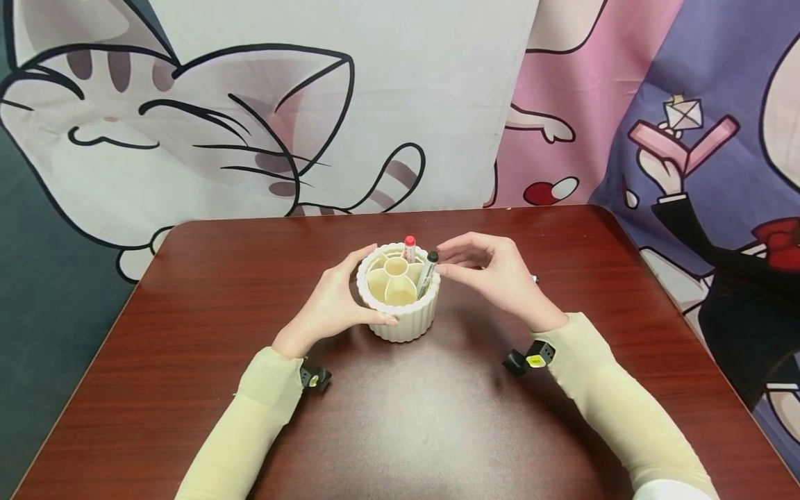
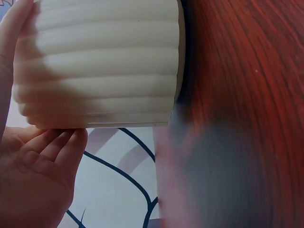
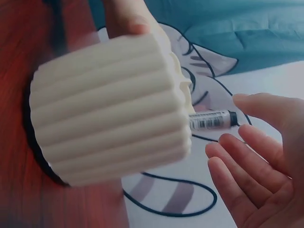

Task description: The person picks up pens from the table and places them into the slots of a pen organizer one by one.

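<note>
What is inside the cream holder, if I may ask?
A red-capped marker and a black-capped marker are inside the holder; its walls hide their lower ends.

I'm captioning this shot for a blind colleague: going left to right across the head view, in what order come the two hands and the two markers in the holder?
Left hand → red-capped marker → black-capped marker → right hand.

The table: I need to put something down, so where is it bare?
The table is bare in front of the cup, between the left sleeve and right sleeve, and from the left sleeve to the left edge. Crowded around the cup: left hand gripping it, right hand beside the black-capped marker.
</note>
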Available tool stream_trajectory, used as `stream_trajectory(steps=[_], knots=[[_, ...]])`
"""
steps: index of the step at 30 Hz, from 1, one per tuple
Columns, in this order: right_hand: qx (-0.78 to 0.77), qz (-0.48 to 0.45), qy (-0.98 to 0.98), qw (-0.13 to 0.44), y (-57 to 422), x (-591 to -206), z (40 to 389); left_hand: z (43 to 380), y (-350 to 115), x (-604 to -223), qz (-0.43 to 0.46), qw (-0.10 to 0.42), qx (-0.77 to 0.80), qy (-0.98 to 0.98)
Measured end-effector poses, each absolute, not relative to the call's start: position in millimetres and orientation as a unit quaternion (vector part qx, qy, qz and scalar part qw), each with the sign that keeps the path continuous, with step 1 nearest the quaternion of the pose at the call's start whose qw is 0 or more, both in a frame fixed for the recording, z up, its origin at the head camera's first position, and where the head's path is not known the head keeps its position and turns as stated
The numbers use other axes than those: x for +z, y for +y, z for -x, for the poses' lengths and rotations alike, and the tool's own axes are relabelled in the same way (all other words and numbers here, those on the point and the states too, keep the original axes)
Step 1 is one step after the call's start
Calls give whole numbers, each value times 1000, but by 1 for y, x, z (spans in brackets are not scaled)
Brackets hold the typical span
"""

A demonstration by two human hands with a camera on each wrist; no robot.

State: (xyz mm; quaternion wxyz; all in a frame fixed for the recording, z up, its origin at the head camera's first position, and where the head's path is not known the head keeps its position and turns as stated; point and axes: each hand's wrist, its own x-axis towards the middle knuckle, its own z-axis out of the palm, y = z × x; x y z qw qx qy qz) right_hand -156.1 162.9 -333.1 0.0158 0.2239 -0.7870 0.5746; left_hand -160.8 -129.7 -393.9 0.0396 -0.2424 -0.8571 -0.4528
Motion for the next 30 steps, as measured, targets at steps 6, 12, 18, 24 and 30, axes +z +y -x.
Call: stream_trajectory(steps=[6,12,18,24,30], knots=[[546,-195,-813,53,193,-347,167,156,-131,-393,235,36,-439,-866],[496,-133,-854,84,232,-357,175,146,-136,-388,223,31,-418,-880],[459,-74,-882,77,267,-372,182,137,-143,-384,215,43,-395,-892],[429,-43,-900,70,285,-386,188,137,-144,-384,213,72,-417,-880],[417,-34,-908,38,291,-395,193,143,-137,-385,218,59,-423,-878]])
